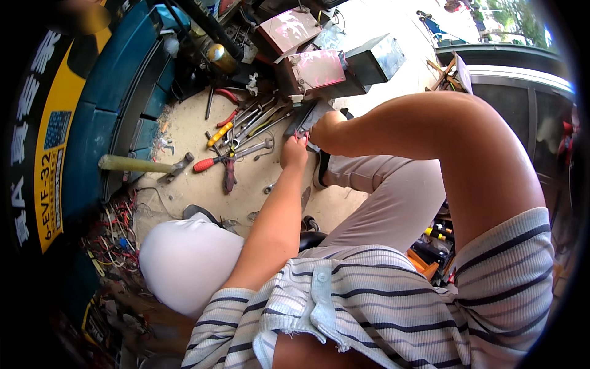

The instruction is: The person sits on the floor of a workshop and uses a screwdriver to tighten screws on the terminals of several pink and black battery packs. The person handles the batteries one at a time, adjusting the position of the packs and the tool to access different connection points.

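My left hand (294,152) is closed round a red-handled tool (302,136), likely pliers, at a dark grey boxy object (299,115) on the floor. My right hand (329,130) is bent closed just right of it against that object; what its fingers grip is hidden. To their left lie several wrenches and screwdrivers (249,126), a yellow-handled tool (219,134), a red-handled screwdriver (203,165) and dark red-handled pliers (230,176). A hammer (138,163) with a long pale handle lies farther left.
Boxy batteries, pink (314,69) and grey (375,58), sit at the back. Teal cases (110,80) and a yellow-black printed carton (49,141) line the left. Tangled wires (117,237) lie lower left. A dark framed panel (522,123) stands right. My bent legs (393,197) flank the work.
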